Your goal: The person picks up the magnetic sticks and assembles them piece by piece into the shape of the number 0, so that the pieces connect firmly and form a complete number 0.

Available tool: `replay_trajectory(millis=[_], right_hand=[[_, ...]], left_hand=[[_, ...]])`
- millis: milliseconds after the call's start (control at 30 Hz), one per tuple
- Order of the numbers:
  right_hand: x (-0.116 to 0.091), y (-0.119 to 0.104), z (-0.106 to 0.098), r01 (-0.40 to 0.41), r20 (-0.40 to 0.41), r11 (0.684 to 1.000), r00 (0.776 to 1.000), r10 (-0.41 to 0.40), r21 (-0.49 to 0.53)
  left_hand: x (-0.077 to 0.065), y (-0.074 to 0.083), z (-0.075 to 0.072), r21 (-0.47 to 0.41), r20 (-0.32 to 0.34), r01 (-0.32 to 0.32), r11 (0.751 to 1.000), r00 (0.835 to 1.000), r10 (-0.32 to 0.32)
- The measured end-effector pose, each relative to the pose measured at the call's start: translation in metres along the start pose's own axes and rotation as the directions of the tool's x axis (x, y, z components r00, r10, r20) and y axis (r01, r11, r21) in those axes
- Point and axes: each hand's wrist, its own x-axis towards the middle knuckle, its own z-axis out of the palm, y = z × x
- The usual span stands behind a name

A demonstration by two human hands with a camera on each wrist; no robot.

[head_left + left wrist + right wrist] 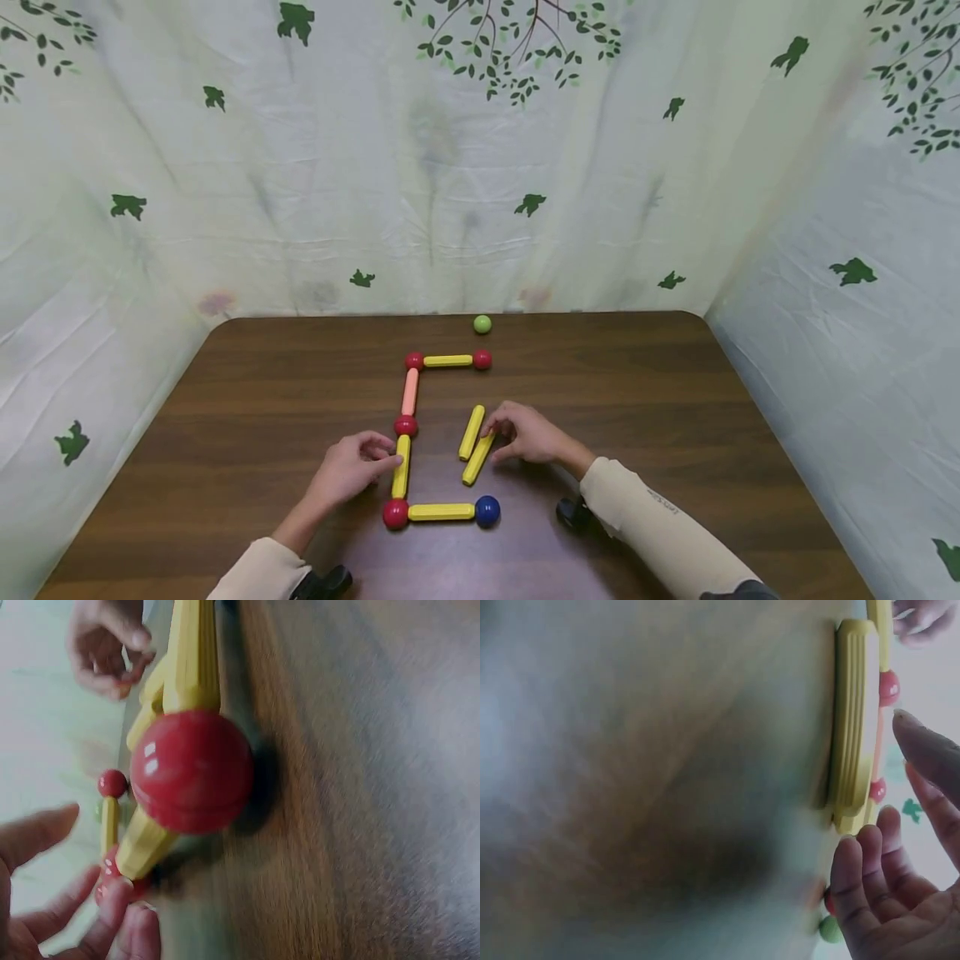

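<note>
A chain of rods and balls lies on the table. Its left side has a pink rod (409, 392) above a yellow rod (401, 467), joined by a red ball (405, 426). My left hand (351, 468) is beside that yellow rod, thumb and fingers spread apart in the left wrist view; contact is unclear. Two loose yellow rods lie right of the chain, one farther left (471, 432) and one nearer (478, 458). By the nearer loose rod is my right hand (527, 432), its fingers loosely bent and not closed round it in the right wrist view.
A bottom yellow rod (442, 512) joins a red ball (396, 513) to a blue ball (487, 511). The top yellow rod (447, 361) sits between two red balls. A loose green ball (482, 324) lies near the back edge of the wooden table (600, 367), before a printed curtain.
</note>
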Motion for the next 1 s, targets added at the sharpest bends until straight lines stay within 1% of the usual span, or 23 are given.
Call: replay_trajectory(millis=[67,100,167,233,267,300,367,400,467,533,567,633,767,867,1000], right_hand=[[0.004,0.001,0.0,0.013,-0.001,0.999,1.0,-0.013,-0.038],[0.006,0.001,0.0,0.021,0.001,0.998,1.0,-0.021,-0.053],[0.01,0.002,0.001,0.036,0.011,0.995,0.999,-0.035,-0.088],[0.013,0.003,0.001,0.042,0.026,0.993,0.999,-0.039,-0.113],[0.015,0.003,0.002,0.045,0.033,0.991,0.999,-0.041,-0.126],[0.016,0.003,0.002,0.054,0.038,0.989,0.998,-0.049,-0.139],[0.018,0.003,0.003,0.065,0.049,0.986,0.997,-0.058,-0.154],[0.019,0.003,0.004,0.069,0.053,0.985,0.997,-0.061,-0.159],[0.02,0.003,0.005,0.076,0.059,0.982,0.996,-0.067,-0.172],[0.02,0.002,0.006,0.076,0.066,0.981,0.996,-0.065,-0.178],[0.021,0.001,0.006,0.074,0.07,0.98,0.996,-0.062,-0.183],[0.021,0.0,0.006,0.069,0.078,0.98,0.995,-0.056,-0.186],[0.022,-0.003,0.007,0.046,0.1,0.984,0.995,-0.028,-0.173],[0.022,-0.003,0.007,0.023,0.116,0.988,0.993,-0.005,-0.155],[0.023,-0.003,0.006,0.021,0.13,0.988,0.992,-0.001,-0.153]], left_hand=[[-0.005,0.005,0.003,0.033,-0.005,-0.081,0.996,0.997,0.081],[-0.007,0.008,0.005,0.041,0.004,-0.121,0.992,0.993,0.121],[-0.011,0.013,0.01,0.048,0.043,-0.187,0.981,0.982,0.185],[-0.014,0.017,0.015,0.052,0.101,-0.259,0.964,0.962,0.253],[-0.015,0.018,0.018,0.055,0.135,-0.292,0.955,0.95,0.282],[-0.016,0.02,0.021,0.056,0.168,-0.329,0.943,0.934,0.316],[-0.018,0.022,0.026,0.062,0.23,-0.408,0.911,0.894,0.384],[-0.018,0.023,0.029,0.065,0.255,-0.439,0.896,0.876,0.41],[-0.02,0.024,0.035,0.062,0.301,-0.482,0.874,0.844,0.444],[-0.021,0.024,0.041,0.074,0.33,-0.508,0.858,0.824,0.46],[-0.021,0.024,0.043,0.078,0.342,-0.514,0.854,0.818,0.462],[-0.022,0.024,0.048,0.084,0.371,-0.509,0.857,0.814,0.447],[-0.023,0.023,0.055,0.127,0.392,-0.531,0.838,0.803,0.449],[-0.023,0.022,0.058,0.16,0.388,-0.551,0.819,0.798,0.461],[-0.022,0.022,0.059,0.18,0.382,-0.562,0.807,0.796,0.469]])
